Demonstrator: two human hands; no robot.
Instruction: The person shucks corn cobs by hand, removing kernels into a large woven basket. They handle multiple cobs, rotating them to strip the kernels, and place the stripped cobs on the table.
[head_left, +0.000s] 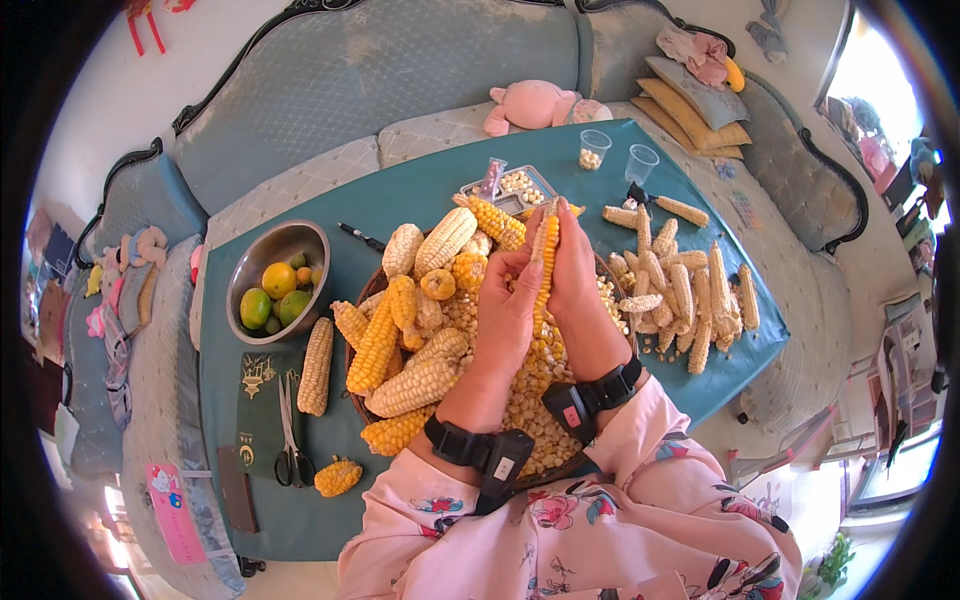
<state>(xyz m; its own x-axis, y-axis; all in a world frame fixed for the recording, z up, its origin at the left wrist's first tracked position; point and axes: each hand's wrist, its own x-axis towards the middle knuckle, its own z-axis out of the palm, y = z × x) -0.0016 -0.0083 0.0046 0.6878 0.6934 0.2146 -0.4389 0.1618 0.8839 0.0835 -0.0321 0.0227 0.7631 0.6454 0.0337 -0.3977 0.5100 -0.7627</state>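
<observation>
A partly shelled ear of yellow corn (550, 259) stands nearly upright between my two hands, with bare cob along its left side. My left hand (512, 289) grips it from the left, thumb against the ear. My right hand (571, 262) wraps its right side. Below them a round basket (361, 409) holds loose kernels (544, 420), with whole yellow and white ears (416, 386) heaped on its left. To the right of the basket lies a pile of bare corn cobs (679, 289).
Left of the basket are a metal bowl of citrus fruit (238, 319), scissors (289, 435) on a dark green book (255, 405), and a white ear (316, 367). A divided tray (510, 202) and plastic cups (595, 150) stand at the back. Sofas (450, 60) border the table.
</observation>
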